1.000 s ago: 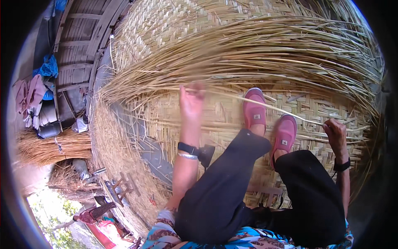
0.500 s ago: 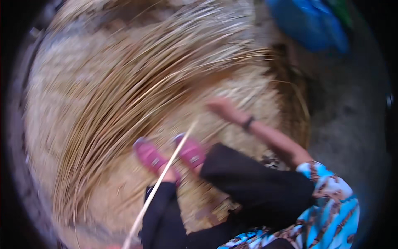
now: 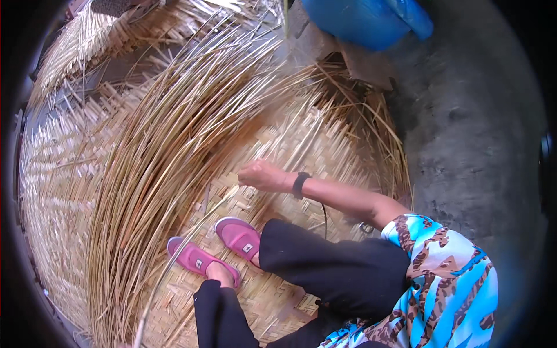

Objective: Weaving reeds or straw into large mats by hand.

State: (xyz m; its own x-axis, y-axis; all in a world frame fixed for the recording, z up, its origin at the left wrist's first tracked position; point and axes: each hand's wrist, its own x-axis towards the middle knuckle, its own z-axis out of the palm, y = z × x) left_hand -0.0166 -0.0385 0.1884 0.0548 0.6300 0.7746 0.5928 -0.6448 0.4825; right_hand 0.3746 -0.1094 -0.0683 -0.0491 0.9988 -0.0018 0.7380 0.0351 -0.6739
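My right hand (image 3: 262, 176), with a dark band on its wrist, is closed in a fist above the woven mat. A long, pale cane-like strip (image 3: 184, 242) runs up from the lower edge, past my left shoe, and its upper end meets the fingers of this hand. The exact grip is hidden by the knuckles. My left hand is out of the picture, below where the strip leaves it. Left of my feet lies a big curved bundle of long, thin straw-coloured stalks (image 3: 156, 168).
The mat (image 3: 278, 307) under my pink shoes (image 3: 239, 236) is woven from flat strips. Another mat edge (image 3: 81, 46) lies at the far left. A blue plastic bag (image 3: 360, 20) sits at the back, and grey floor (image 3: 470, 139) spreads to the right.
My right hand has moved left and slightly nearer, onto the strip's upper end, which it was apart from before. The strip's lower part has shifted left, and the view has turned.
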